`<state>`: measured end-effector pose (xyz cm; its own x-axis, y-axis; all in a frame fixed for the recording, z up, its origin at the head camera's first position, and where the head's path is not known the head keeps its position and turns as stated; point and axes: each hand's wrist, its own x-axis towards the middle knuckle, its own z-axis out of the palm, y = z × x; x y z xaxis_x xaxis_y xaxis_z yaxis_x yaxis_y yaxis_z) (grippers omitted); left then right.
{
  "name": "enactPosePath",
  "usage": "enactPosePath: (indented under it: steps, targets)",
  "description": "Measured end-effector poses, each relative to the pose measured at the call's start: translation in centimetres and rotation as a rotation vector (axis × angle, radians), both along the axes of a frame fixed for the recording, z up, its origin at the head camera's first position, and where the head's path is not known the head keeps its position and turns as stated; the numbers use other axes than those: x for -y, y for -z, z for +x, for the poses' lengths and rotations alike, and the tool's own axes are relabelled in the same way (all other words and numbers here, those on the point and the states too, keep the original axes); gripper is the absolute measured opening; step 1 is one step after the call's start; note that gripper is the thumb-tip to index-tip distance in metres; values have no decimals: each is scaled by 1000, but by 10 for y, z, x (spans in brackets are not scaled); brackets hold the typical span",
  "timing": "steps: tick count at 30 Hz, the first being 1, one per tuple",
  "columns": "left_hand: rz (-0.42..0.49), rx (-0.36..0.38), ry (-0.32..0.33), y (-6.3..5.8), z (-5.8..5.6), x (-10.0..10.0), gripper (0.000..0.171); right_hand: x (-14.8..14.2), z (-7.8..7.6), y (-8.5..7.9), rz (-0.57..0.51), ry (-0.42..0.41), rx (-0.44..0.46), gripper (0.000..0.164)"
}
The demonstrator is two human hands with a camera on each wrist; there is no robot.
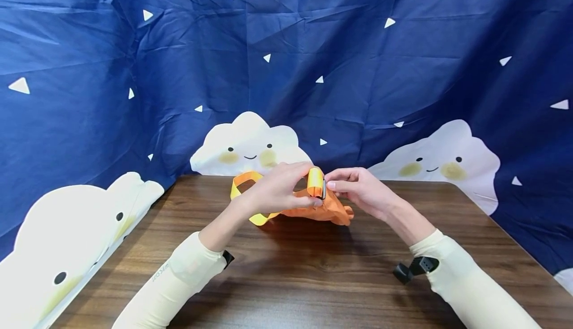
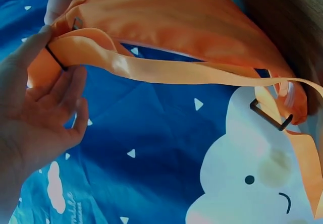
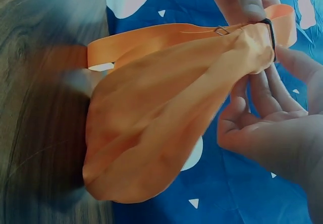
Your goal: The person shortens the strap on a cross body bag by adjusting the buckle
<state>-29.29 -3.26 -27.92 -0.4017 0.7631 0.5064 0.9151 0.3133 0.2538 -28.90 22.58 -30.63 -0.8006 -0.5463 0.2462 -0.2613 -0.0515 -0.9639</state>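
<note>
An orange fabric bag (image 1: 320, 213) is held up at the far part of the table, its body hanging in folds in the right wrist view. Its yellow-orange strap (image 2: 166, 75) runs in a loop to the left. A black slider buckle (image 3: 272, 40) sits where a fold of strap meets the bag's narrow end. My left hand (image 1: 277, 184) pinches the strap by this buckle between thumb and fingers. From the other side, my right hand (image 1: 362, 189) pinches the bag's end at the buckle with thumb and fingertips. A second black buckle (image 2: 270, 115) hangs farther along the strap.
The brown wooden table (image 1: 304, 279) extends under both forearms. Behind it and at the left hangs a blue cloth (image 1: 313, 45) with white triangles and smiling clouds. A black wrist device (image 1: 416, 268) sticks out from the right sleeve.
</note>
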Motion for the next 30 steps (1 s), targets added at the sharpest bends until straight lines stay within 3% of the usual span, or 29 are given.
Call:
enactPosePath:
  steps: [3,9,13,18,23,26,30]
  targets:
    - [-21,-22,-43,0,1,-2,40,0,2,-3,15,18,25,19]
    - [-12,-15,-64,4,-4,-2,45,4,3,-5,13,68,85,15]
    - [-30,-88,-88,6,-9,-1,45,4,3,-8,-73,73,173,10]
    - [-90,-178,-148,10,-12,-1,44,-1,3,-15,-198,49,236,19]
    - [-166,-199,-184,15,-18,3,43,-8,5,-21,-318,-23,254,24]
    - [-159,-171,-176,16,-22,6,45,-9,8,-23,-348,-52,260,25]
    - [-58,-67,-40,15,-21,4,56,-7,9,-24,-340,-49,266,25]
